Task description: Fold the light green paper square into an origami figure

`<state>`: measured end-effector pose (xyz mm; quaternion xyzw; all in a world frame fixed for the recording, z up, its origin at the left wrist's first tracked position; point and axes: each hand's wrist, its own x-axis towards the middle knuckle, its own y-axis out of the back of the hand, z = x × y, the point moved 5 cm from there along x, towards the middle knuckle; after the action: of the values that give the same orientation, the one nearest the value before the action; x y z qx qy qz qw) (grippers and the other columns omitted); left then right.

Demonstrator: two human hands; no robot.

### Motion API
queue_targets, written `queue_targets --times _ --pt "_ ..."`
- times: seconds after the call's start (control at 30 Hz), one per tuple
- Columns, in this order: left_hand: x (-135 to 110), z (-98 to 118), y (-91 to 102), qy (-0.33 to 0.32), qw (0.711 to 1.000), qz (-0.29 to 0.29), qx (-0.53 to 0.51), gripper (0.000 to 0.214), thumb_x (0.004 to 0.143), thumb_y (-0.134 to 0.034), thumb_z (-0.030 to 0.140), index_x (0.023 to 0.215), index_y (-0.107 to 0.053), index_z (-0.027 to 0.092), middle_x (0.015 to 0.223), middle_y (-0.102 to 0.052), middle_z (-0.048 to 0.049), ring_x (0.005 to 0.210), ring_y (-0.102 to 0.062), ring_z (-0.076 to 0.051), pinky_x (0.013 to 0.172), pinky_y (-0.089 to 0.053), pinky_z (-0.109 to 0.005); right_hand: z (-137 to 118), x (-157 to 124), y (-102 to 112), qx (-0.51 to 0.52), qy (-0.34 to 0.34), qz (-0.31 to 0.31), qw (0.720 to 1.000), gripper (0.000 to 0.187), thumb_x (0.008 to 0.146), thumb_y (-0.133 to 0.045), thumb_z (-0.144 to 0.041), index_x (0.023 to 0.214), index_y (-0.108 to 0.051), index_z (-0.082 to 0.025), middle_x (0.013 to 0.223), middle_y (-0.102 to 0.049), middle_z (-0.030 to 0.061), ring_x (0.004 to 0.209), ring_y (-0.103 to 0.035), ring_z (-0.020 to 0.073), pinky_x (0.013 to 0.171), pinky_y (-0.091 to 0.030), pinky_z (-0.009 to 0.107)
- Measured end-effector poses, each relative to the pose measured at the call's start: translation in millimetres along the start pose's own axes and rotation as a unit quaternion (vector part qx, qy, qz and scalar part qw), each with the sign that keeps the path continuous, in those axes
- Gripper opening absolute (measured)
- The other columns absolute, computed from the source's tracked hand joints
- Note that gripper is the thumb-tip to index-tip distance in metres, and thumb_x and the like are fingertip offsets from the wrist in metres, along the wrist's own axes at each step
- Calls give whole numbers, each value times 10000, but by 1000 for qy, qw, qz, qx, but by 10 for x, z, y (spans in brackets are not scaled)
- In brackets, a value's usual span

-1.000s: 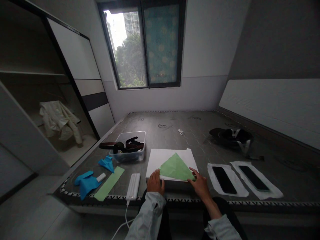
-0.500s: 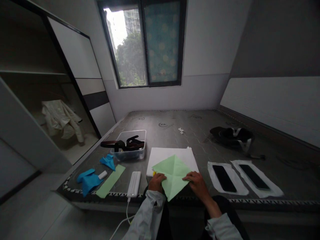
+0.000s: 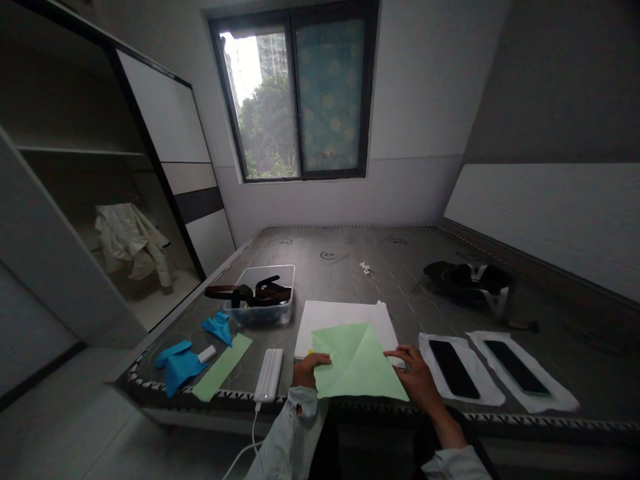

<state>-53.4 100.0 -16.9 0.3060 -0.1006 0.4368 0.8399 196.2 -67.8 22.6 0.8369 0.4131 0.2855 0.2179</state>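
Note:
A sheet of pale green paper (image 3: 356, 363) with visible diagonal creases lies partly unfolded over the near edge of a white sheet (image 3: 345, 323). My left hand (image 3: 311, 371) grips the paper's left edge between its fingers. My right hand (image 3: 417, 380) rests at the paper's right edge with its fingers spread, nearest the right corner. A small yellow scrap (image 3: 310, 351) peeks out beside my left hand.
On the dark mattress, left, are a clear box of dark belts (image 3: 260, 297), blue paper pieces (image 3: 179, 368), a green strip (image 3: 221, 367) and a white power bank (image 3: 269, 375) with cable. Right, two black phones (image 3: 453, 369) lie on white paper.
The green paper has opened from a small triangle into a wider shape overhanging the white sheet's near edge. My right hand has moved outward to the right.

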Motion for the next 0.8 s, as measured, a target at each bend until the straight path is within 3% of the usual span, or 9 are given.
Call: queue_targets --times 0.1,0.17,0.3,0.4,0.53,0.67,0.8 --pt "11 43 -23 -2 999 -36 -11 253 652 -584 130 863 -712 186 971 -719 -43 904 -667 -177 800 -535 -265 11 -18 -64 43 -50 -35 997 379 687 -576 -305 1043 -689 -239 805 -616 15 653 -561 165 619 -470 279" --pt "13 52 -43 -9 999 -46 -11 245 669 -568 127 857 -712 191 968 -720 -37 900 -668 -176 801 -535 -265 -27 -39 -107 77 -76 -62 992 462 664 -614 -311 1117 -654 -226 738 -629 -6 596 -550 149 595 -465 269" --pt "7 2 -94 5 998 -67 13 268 694 -527 107 846 -714 223 976 -720 -9 911 -664 -153 822 -533 -251 -187 -97 -189 181 -76 -115 974 548 637 -677 -312 1175 -618 -228 931 -697 29 832 -637 210 752 -492 301" --pt "7 -32 -127 4 996 -79 46 296 683 -531 78 850 -720 234 1069 -694 -13 989 -642 -151 877 -516 -258 -219 -137 -263 201 -86 -137 966 403 622 -681 -288 1020 -702 -230 1004 -697 44 909 -644 246 812 -486 330" --pt "36 -90 -101 23 995 -39 93 225 666 -592 84 763 -732 232 1302 -553 -33 1079 -600 -197 895 -514 -294 -177 -133 -328 220 -95 -131 962 272 599 -664 -252 855 -743 -205 979 -695 59 907 -649 256 825 -485 345" --pt "57 -99 -55 40 997 11 64 190 686 -578 134 808 -716 180 1400 -438 -101 760 -675 -159 677 -572 -274 -172 -120 -281 257 -114 -113 953 282 596 -644 -261 851 -747 -198 955 -695 63 873 -655 262 795 -501 362" --pt "16 -13 50 72 988 116 66 374 719 -486 164 1064 -628 186 1255 -572 -113 717 -672 -152 624 -575 -276 -214 -142 -164 286 -117 -77 948 310 563 -683 -283 849 -752 -187 956 -702 77 865 -659 281 778 -512 366"
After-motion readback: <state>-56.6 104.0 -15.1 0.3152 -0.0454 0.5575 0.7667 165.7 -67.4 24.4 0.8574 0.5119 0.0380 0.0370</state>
